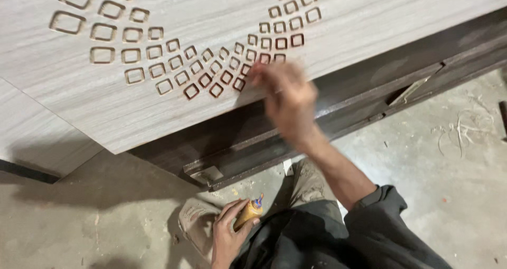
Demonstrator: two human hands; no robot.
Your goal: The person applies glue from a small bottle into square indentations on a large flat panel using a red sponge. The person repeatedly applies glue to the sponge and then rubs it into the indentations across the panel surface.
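A light wood-grain panel [211, 15] with rows of small carved square outlines lies tilted over a dark frame. My right hand [285, 97], blurred by motion, reaches up with its fingertips on the carved squares near the panel's lower edge; it holds nothing that I can see. My left hand [228, 232] rests low by my knee, closed around a small yellow-orange tube [249, 212] with a blue and red tip pointing up.
A dark brown frame [369, 94] with a ledge and metal bracket [203, 174] runs beneath the panel. Another pale board [37, 131] sits at the left. Wood shavings [465, 126] lie on the concrete floor [105, 216] at right.
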